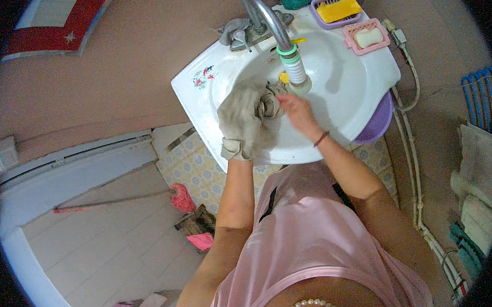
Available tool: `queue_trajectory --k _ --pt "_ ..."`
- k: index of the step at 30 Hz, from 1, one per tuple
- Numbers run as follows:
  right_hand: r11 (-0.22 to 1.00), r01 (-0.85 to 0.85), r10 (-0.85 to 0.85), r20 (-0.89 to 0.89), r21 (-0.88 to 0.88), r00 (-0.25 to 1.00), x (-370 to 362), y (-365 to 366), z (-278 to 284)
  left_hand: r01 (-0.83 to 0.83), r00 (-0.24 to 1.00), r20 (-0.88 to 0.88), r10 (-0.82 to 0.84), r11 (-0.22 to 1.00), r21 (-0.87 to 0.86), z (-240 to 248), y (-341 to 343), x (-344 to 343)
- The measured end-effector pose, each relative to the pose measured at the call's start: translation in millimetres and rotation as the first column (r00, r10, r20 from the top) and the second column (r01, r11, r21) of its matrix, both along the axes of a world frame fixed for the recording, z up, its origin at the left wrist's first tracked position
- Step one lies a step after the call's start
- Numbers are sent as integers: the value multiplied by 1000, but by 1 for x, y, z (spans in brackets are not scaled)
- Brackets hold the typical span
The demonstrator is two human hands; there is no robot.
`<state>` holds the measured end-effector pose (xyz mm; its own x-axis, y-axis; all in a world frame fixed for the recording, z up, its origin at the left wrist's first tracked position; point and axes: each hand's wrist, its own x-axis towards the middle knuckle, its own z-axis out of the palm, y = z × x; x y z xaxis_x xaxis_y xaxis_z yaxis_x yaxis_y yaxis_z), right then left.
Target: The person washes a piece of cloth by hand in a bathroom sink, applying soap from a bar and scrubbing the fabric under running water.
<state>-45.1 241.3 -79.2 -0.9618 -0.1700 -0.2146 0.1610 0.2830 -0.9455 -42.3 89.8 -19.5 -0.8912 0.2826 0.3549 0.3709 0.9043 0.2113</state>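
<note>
A wet-looking grey-beige cloth (241, 112) is draped over my left hand inside the white washbasin (338, 115). Only my left forearm (239, 181) shows below the cloth, so those fingers are hidden. My right hand (301, 116) is at the cloth's bunched right end, its fingers closed on the fabric edge just under the faucet. The curved metal faucet (269, 19) ends in a white ribbed spout extension (294, 70) with a green ring, directly above my right fingers. Something small and yellow (284, 78) shows beside the spout.
On the basin's far right corner stand a purple soap dish (320, 22) with a yellow bar and a pink soap dish (385, 45) with white soap. A purple basin (379, 123) is below. Pipes (407, 145) run down the right wall. A mop (181, 197) lies left.
</note>
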Motion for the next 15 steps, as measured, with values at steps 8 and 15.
queue_trajectory --k 8,15 --pt "945 85 28 -338 315 941 -64 12 -53 -190 967 180 179 980 50 32 8 13" --pt "759 246 90 -471 603 878 -77 -9 -93 -74 992 104 72 997 11 25 -2 17"
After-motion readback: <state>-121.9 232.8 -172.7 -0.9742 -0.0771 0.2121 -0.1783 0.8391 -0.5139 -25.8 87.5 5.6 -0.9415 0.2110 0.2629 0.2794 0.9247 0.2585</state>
